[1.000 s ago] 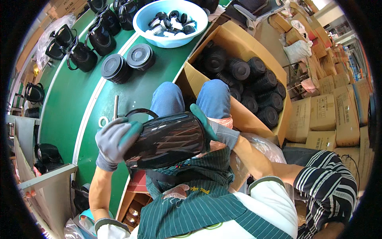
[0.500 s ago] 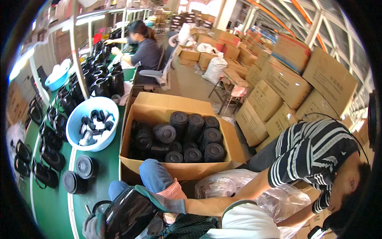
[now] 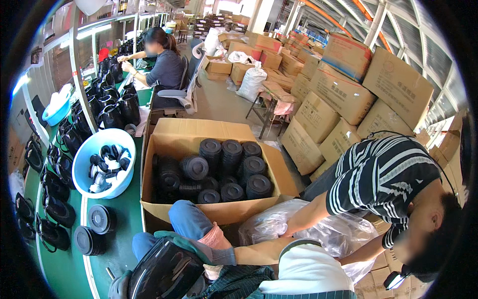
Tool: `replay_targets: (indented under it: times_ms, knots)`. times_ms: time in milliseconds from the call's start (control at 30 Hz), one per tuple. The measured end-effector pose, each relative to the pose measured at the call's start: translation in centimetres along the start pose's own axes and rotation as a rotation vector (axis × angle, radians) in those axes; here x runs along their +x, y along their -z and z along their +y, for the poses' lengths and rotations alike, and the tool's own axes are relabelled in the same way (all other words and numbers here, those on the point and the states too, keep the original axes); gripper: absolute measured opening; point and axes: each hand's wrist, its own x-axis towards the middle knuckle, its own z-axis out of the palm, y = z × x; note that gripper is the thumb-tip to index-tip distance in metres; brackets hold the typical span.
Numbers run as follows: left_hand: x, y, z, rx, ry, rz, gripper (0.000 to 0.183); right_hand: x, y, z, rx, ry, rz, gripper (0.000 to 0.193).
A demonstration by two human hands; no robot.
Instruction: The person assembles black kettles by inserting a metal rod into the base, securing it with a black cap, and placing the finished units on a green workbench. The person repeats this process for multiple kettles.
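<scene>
A glossy black jug (image 3: 167,269) lies tilted in front of me at the lower edge. My right hand (image 3: 186,244), in a grey-green glove, is closed over its upper side. At its lower left is my left hand (image 3: 119,286), gloved in grey and curled against the jug, with part of it cut off by the picture's edge. A thin metal rod end (image 3: 110,272) sticks up beside the left hand. Two short stacks of round black discs, a nearer one (image 3: 88,241) and a farther one (image 3: 102,219), stand on the green bench (image 3: 127,224) to the left.
An open carton (image 3: 199,128) ahead holds several stacks of black discs. On the bench sit a blue basin (image 3: 79,169) of small black-and-white parts and several black jugs (image 3: 59,209). A co-worker in a striped shirt (image 3: 383,174) bends over a clear plastic bag (image 3: 318,234) at right.
The whole scene has shifted slightly left as my view turned. The jug sits a little lower, still in both hands. The co-worker's near hand now shows on the plastic bag.
</scene>
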Motion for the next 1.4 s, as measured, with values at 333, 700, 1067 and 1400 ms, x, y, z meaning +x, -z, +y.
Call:
replay_targets:
  times_ms: [333, 700, 1067, 1400]
  knots:
    - [4.7, -5.5, 0.0, -0.136, 0.029, -0.099, 0.030, 1.8, -0.9, -9.8, -0.589, 0.684, -0.014, 0.097]
    - [8.9, -10.2, 0.6, -0.237, 0.037, -0.231, 0.031, 2.0, 4.3, -15.2, -0.534, 0.474, 0.080, 0.093]
    - [9.0, -11.3, -0.7, -0.306, 0.068, -0.271, 0.032, -8.3, 41.8, -55.2, -0.247, 0.814, 1.721, 0.027]
    - [8.7, -11.5, -0.9, -0.282, 0.116, -0.230, 0.033, -5.9, 35.0, -50.1, -0.587, 0.606, 1.509, 0.050]
